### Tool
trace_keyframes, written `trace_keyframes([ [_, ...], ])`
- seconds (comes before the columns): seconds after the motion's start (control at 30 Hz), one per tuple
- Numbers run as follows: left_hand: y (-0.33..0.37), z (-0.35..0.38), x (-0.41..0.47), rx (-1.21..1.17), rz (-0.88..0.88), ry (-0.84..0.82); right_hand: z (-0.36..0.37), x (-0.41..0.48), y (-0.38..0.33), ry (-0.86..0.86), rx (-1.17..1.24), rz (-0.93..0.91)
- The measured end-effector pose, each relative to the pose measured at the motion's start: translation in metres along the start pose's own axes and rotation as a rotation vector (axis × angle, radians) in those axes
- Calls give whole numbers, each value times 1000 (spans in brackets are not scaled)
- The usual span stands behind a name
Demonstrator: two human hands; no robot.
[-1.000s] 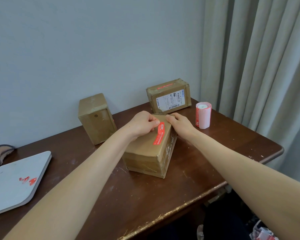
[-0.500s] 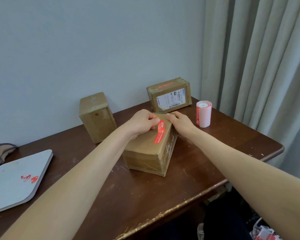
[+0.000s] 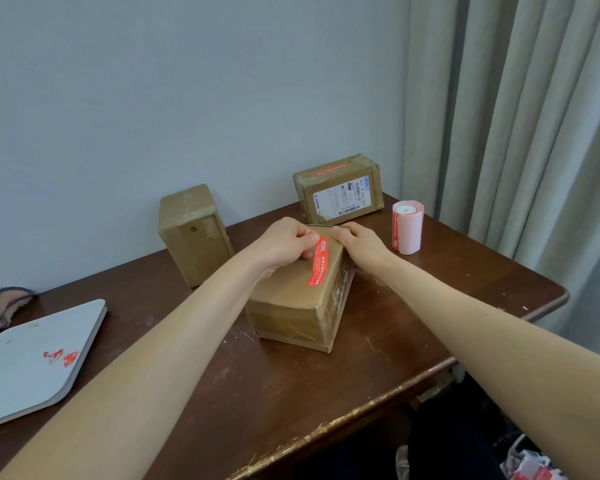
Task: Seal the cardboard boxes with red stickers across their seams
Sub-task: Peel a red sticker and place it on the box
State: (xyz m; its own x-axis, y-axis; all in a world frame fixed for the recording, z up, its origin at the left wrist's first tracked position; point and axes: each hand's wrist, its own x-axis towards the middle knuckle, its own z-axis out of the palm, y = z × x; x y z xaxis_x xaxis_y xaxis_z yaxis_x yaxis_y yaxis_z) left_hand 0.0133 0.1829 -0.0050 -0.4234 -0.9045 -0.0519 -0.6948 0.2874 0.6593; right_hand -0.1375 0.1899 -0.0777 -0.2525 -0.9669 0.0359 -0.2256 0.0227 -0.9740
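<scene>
My left hand (image 3: 284, 249) pinches the red sticker (image 3: 321, 266) onto the near box (image 3: 291, 306) to cover its seam, while my right hand (image 3: 364, 244) grips the far edge, steadying it.

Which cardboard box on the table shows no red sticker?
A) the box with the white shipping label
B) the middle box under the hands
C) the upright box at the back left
C: the upright box shows only plain cardboard; the middle box carries a red sticker on top, and the labelled box has a red strip along its top.
</scene>
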Motion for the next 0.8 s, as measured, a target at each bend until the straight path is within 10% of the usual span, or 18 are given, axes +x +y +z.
trace_keyframes([
  [0.8,2,-3,2,-107,-41,45,-1,-4,-4,-5,-27,-9],
])
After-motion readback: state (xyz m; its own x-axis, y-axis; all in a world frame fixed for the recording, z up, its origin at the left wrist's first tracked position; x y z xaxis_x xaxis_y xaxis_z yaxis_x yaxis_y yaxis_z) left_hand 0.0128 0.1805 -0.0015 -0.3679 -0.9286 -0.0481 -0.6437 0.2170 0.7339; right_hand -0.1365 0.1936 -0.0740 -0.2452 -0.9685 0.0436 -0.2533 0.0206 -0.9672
